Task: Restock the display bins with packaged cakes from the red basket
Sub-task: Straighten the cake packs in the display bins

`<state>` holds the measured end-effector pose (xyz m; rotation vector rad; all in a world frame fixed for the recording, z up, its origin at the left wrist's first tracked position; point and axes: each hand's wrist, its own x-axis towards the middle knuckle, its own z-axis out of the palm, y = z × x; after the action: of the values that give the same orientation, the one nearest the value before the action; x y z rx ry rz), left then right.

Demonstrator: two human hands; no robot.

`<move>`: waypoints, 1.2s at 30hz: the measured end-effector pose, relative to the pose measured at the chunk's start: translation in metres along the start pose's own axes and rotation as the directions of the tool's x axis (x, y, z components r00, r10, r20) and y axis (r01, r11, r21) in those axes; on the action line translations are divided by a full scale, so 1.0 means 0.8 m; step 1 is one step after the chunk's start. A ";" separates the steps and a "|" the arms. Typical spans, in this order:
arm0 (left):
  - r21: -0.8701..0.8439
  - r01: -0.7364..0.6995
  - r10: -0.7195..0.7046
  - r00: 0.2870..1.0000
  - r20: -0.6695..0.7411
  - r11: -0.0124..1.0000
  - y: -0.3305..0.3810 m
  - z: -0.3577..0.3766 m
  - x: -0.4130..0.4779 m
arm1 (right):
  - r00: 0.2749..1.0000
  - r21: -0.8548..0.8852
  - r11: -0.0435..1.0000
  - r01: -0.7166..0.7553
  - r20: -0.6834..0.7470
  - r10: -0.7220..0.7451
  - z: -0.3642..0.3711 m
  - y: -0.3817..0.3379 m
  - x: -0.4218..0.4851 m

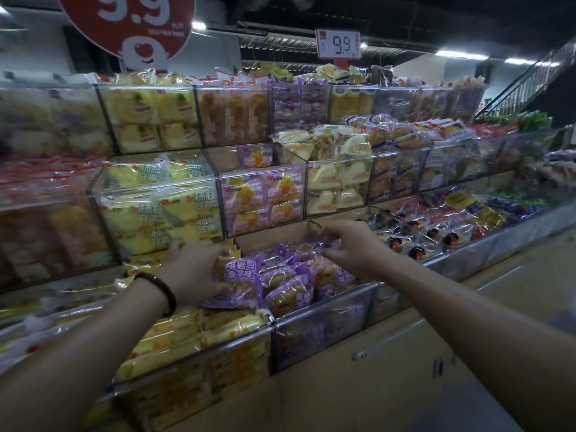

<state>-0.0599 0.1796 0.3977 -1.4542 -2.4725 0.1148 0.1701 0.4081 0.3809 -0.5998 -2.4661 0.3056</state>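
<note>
1. Where things stand: the purple bin (327,328) in the bottom row already holds many purple packs, heaped toward its front and left. The cardboard-coloured back of the bin is bare, so I judge it partly filled, with room for more.
2. The left hand (193,271), which wears a dark beaded bracelet (162,291), is at the bin's left edge. Its fingers (204,246) and thumb are clamped around the labelled purple pack (240,271), which stands on the heap.
3. The right hand (353,244) is over the rear of the heap. Its fingers (333,229) are drawn together, pinching the wrapper edge of the rear purple pack (314,241).
4. The red basket is not in view (so how much stock is left to shelve cannot be told). My guess is that these two packs are being settled into place.
5. Neighbouring bins look well stocked: the yellow packs (162,210) above left, the pink packs (261,198) above, and the yellow cakes (187,338) in the bin to the left.
6. Writing: the held pack's label ends in 岩包 over 香芋味. The yellow packs read 杨枝甘露.
7. The round red sign (124,23) and the white price card (338,43) both show 9.9. Smaller print is too blurred to read.
</note>
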 end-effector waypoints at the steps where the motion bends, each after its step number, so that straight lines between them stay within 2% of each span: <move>1: 0.031 0.012 -0.012 1.000 0.013 0.999 0.001 -0.007 0.001 | 1.000 0.020 1.000 0.006 0.002 -0.006 0.000 -0.006 0.000; 4: 0.072 -0.018 0.015 0.999 0.041 0.997 0.003 -0.027 0.002 | 0.997 0.127 0.992 0.020 0.070 -0.029 -0.001 -0.032 -0.001; 10: -0.197 -0.140 0.130 0.990 -0.061 0.970 0.042 -0.072 -0.004 | 0.974 0.290 0.952 0.101 0.165 -0.154 -0.021 -0.089 -0.009; 14: -0.251 -0.180 0.153 0.980 -0.125 0.951 0.088 -0.077 0.003 | 0.974 0.102 0.985 0.140 0.165 -0.156 -0.034 -0.092 -0.005; 16: -0.295 -0.176 0.153 0.983 -0.101 0.939 0.105 -0.067 0.011 | 0.983 -0.003 0.994 0.111 0.150 -0.109 -0.034 -0.078 -0.004; 21: -0.406 -0.150 0.152 0.988 -0.028 0.902 0.139 -0.030 0.026 | 0.986 -0.090 0.996 -0.007 0.166 0.022 -0.004 -0.045 -0.011; 24: -0.341 -0.162 0.178 0.984 0.018 0.926 0.146 -0.009 0.030 | 0.977 -0.140 0.990 -0.032 0.205 0.061 0.019 -0.031 -0.018; 27: -0.252 -0.166 0.185 0.981 0.051 0.953 0.147 0.010 0.028 | 0.941 -0.100 0.995 -0.019 0.335 0.051 0.030 -0.023 -0.022; 30: -0.187 -0.163 0.172 0.985 0.028 0.969 0.145 0.016 0.025 | 0.916 -0.060 0.998 -0.028 0.399 0.050 0.033 -0.029 -0.020; 32: -0.146 -0.148 0.153 0.988 0.025 0.978 0.144 0.015 0.024 | 0.933 -0.111 0.994 -0.017 0.355 0.055 0.036 -0.036 -0.020; 36: -0.090 -0.120 0.122 0.993 0.009 0.989 0.148 0.016 0.021 | 0.984 -0.242 0.970 0.036 0.175 0.008 0.049 -0.047 -0.022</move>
<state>0.0291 0.2539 0.3643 -1.6463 -2.4284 0.0384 0.1469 0.3637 0.3539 -0.6820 -2.7002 0.0482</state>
